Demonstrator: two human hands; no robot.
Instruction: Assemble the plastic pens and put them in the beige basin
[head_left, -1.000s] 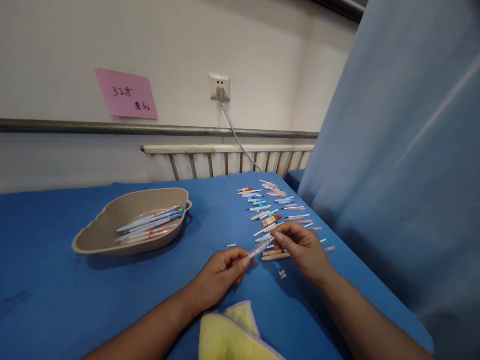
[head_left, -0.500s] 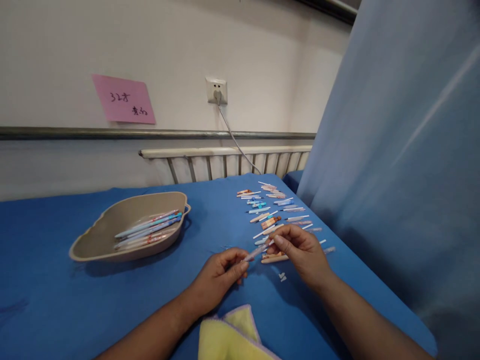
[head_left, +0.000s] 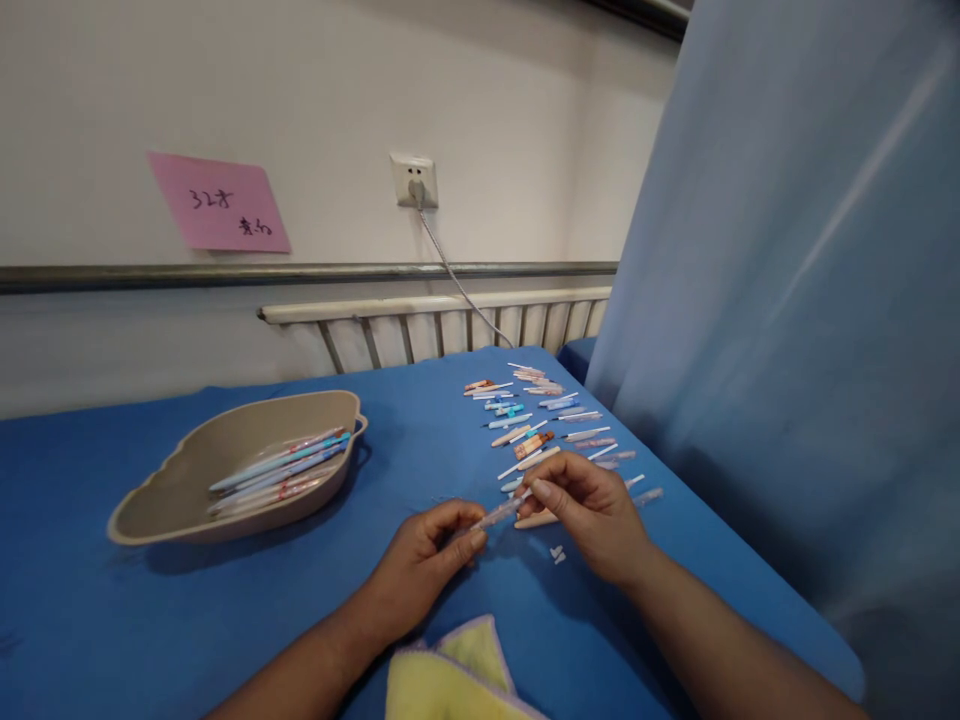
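A clear, pale pen barrel (head_left: 501,512) is held slantwise above the blue cloth between both hands. My left hand (head_left: 429,560) is closed round its lower left end with thumb and fingers. At its upper right end, my right hand (head_left: 589,510) pinches with thumb and forefinger; a small whitish bit shows there, and the fingertips hide the rest. Just beyond and under my right hand lie rows of pen parts (head_left: 532,446): barrels, thin white refills and coloured pieces. Several small white bits (head_left: 557,553) rest on the cloth below my hands.
On the left, a beige leaf-shaped tray (head_left: 157,520) holds several whole pens (head_left: 281,468). A folded yellow cloth (head_left: 450,685) lies at the near edge. A white rail (head_left: 435,303) runs along the wall behind, and a blue curtain (head_left: 750,300) hangs on the right.
The view has shifted slightly, so the surroundings sit a little further left. My hands are slightly further apart, and more of the pen barrel shows between them.
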